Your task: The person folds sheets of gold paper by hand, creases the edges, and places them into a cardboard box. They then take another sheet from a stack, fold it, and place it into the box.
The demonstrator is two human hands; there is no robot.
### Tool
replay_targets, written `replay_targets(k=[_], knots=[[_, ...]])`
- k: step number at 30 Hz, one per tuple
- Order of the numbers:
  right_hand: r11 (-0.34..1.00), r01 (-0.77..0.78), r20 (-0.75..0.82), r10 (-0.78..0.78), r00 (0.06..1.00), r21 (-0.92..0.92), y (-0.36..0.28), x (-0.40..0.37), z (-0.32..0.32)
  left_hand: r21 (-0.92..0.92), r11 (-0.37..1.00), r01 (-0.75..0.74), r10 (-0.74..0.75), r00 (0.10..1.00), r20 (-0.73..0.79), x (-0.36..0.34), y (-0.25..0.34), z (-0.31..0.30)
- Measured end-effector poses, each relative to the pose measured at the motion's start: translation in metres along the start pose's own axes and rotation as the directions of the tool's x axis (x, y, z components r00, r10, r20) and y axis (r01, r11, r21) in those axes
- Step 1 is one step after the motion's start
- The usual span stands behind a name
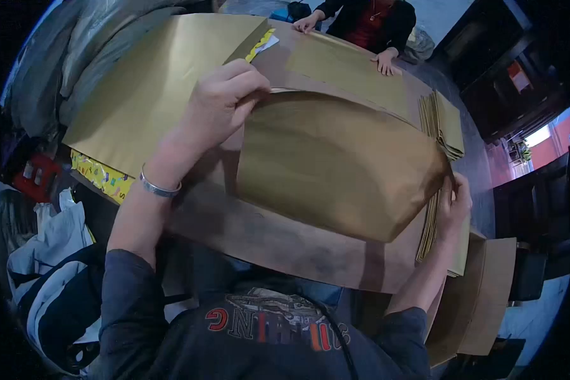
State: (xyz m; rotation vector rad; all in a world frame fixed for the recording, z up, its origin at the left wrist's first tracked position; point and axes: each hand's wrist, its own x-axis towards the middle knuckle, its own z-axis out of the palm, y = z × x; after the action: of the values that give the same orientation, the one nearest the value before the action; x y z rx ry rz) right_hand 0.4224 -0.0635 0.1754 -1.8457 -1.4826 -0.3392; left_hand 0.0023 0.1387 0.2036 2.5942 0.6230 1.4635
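A large sheet of brown paper (335,158) is held up in front of me over the table, its right end bulging and curving. My left hand (231,95) is closed in a pinch on the far left corner of the sheet. At the other end, my right hand (455,201) grips the right edge with the thumb and fingers. Right by that hand, partly behind the sheet, lies a stack of folded brown paper (429,228). A second folded stack (446,123) sits farther back on the table's right side.
A wide pile of brown paper (171,76) with yellow patterned paper (101,176) beneath covers the table's left. Across the brown table (285,244), a person's hands (386,61) rest on another brown sheet (348,69). A cardboard box (487,294) stands at the lower right.
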Motion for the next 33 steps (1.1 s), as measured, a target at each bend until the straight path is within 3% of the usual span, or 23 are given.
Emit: replay_targets(k=[1, 2, 4, 6, 9, 11, 13, 15, 16, 18, 20, 23, 27, 30, 32, 33], knots=[[0.983, 0.116, -0.090, -0.104, 0.991, 0.143, 0.001, 0.012, 0.003, 0.001, 1.000, -0.006, 0.006, 1.000, -0.006, 0.002, 0.000, 0.001], [0.933, 0.236, -0.188, -0.189, 0.964, 0.273, 0.003, 0.020, 0.007, 0.038, 0.999, -0.035, 0.039, 0.993, -0.110, 0.000, 0.001, 0.000], [0.909, 0.286, -0.254, -0.212, 0.944, 0.302, 0.006, 0.021, 0.005, 0.085, 0.995, -0.049, 0.069, 0.968, -0.240, -0.016, 0.001, 0.005], [0.886, 0.404, -0.304, -0.330, 0.894, 0.227, 0.005, 0.010, 0.004, 0.119, 0.986, -0.117, 0.134, 0.980, -0.145, -0.043, 0.004, 0.005], [0.941, 0.307, -0.187, -0.279, 0.942, 0.143, 0.026, -0.040, 0.027, 0.040, 0.985, -0.167, 0.162, 0.981, 0.106, -0.102, 0.006, 0.027], [0.983, 0.183, -0.008, -0.183, 0.983, 0.017, 0.046, -0.084, 0.048, -0.018, 0.992, -0.124, 0.125, 0.967, 0.223, -0.149, 0.005, 0.055], [0.977, 0.173, 0.161, -0.153, 0.975, -0.125, 0.052, -0.119, 0.071, 0.009, 0.997, -0.072, 0.062, 0.910, 0.410, -0.184, 0.007, 0.074], [0.977, 0.136, 0.347, -0.072, 0.935, -0.164, 0.060, -0.144, 0.086, -0.004, 0.999, -0.036, 0.034, 0.880, 0.473, -0.190, 0.015, 0.080], [0.984, 0.140, 0.352, -0.093, 0.931, -0.111, 0.063, -0.148, 0.083, 0.002, 1.000, -0.012, 0.009, 0.852, 0.524, -0.191, 0.018, 0.080], [0.952, 0.173, 0.368, -0.070, 0.927, -0.253, 0.059, -0.147, 0.068, 0.013, 1.000, 0.011, -0.016, 0.846, 0.533, -0.194, 0.019, 0.080], [0.956, 0.157, 0.336, -0.066, 0.939, -0.249, 0.047, -0.141, 0.060, 0.029, 0.999, 0.022, -0.034, 0.846, 0.532, -0.195, 0.018, 0.082], [0.960, 0.245, 0.341, -0.186, 0.921, -0.137, 0.012, -0.132, 0.070, 0.052, 0.998, 0.021, -0.045, 0.859, 0.510, -0.196, 0.018, 0.084], [0.914, 0.271, 0.462, -0.389, 0.797, 0.302, -0.072, -0.124, 0.124, 0.053, 0.998, 0.031, -0.053, 0.870, 0.490, -0.196, 0.020, 0.085], [0.864, 0.261, 0.421, -0.448, 0.789, 0.431, -0.097, -0.132, 0.169, 0.050, 0.998, 0.049, -0.067, 0.876, 0.477, -0.200, 0.022, 0.082], [0.887, 0.331, 0.454, -0.452, 0.768, 0.323, -0.099, -0.138, 0.184, 0.047, 0.997, 0.064, -0.079, 0.879, 0.471, -0.204, 0.022, 0.080], [0.899, 0.284, 0.465, -0.420, 0.779, 0.334, -0.105, -0.135, 0.182, 0.061, 0.995, 0.073, -0.093, 0.882, 0.462, -0.207, 0.023, 0.078]])
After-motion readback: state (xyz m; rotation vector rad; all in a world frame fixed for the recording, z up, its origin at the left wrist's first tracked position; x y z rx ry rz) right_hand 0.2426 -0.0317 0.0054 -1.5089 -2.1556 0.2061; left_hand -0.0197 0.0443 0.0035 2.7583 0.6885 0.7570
